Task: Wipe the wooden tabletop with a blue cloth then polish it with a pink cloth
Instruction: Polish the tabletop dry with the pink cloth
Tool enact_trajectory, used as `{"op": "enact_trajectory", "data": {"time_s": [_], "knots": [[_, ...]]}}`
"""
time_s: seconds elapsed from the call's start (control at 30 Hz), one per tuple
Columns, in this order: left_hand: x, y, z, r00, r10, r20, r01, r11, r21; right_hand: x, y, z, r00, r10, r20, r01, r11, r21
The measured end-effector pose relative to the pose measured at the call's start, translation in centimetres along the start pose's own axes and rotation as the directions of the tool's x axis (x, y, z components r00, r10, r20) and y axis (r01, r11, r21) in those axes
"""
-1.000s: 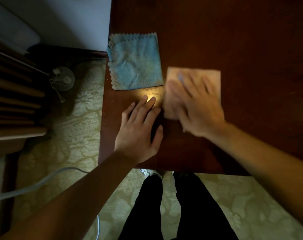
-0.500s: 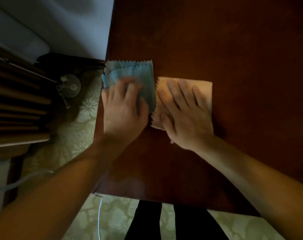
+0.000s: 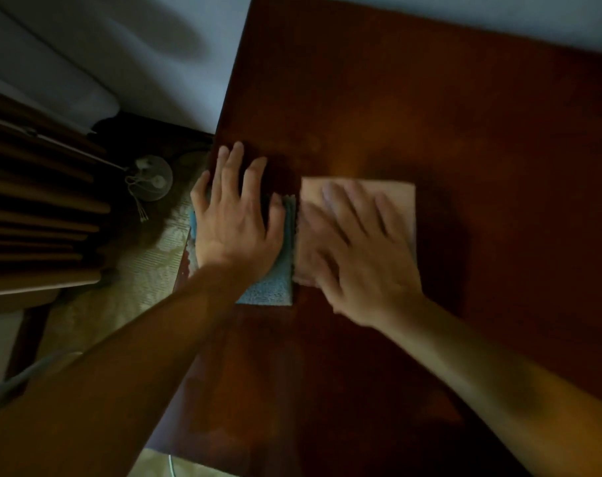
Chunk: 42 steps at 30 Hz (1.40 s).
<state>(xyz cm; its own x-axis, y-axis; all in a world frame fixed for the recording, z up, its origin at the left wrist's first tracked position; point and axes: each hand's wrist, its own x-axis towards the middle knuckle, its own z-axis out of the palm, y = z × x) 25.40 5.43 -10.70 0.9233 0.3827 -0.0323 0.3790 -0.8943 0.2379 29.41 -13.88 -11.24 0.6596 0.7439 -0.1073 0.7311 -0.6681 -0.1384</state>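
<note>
Head view: folded blue cloth point(image 3: 270, 287) (nubbly) beside smooth pink cloth point(image 3: 396, 197).

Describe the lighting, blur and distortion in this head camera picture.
Head view: dim, with one warm patch of light on the tabletop; the right hand on the pink cloth is motion-blurred, the left hand on the blue cloth sharper; wide-angle lens bends the table edges; dark corners.

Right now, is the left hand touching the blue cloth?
Touching. The head view shows the left hand pressed flat on the blue cloth, palm covering most of it, no gap visible.
</note>
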Motion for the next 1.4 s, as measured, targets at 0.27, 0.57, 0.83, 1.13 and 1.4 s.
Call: {"op": "enact_trajectory", "data": {"time_s": [0.27, 0.57, 0.83, 1.13, 1.4], "knots": [[-0.1, 0.0, -0.2, 0.999, -0.020, -0.046, 0.018, 0.999, -0.041, 6.3, 1.0, -0.7, 0.986, 0.146, -0.083, -0.149, 0.989, -0.019], [0.0, -0.3, 0.2, 0.999, -0.021, -0.029, 0.019, 0.998, -0.062, 9.5, 2.7, -1.7, 0.993, 0.105, -0.051, -0.106, 0.994, -0.015], [0.1, -0.4, 0.0, 0.998, -0.037, -0.055, 0.026, 0.981, -0.191, 8.1, -1.0, -0.7, 0.993, 0.092, -0.073, -0.096, 0.994, -0.057], [1.4, -2.4, -0.5, 0.960, -0.278, -0.029, 0.262, 0.931, -0.255, 18.5, 1.6, -2.9, 0.955, 0.289, -0.062, -0.290, 0.957, -0.007], [1.9, -2.2, -0.4, 0.933, -0.349, 0.082, 0.358, 0.899, -0.251, 17.3, -2.6, -2.4, 0.999, -0.050, 0.008, 0.051, 0.994, -0.092]]}}
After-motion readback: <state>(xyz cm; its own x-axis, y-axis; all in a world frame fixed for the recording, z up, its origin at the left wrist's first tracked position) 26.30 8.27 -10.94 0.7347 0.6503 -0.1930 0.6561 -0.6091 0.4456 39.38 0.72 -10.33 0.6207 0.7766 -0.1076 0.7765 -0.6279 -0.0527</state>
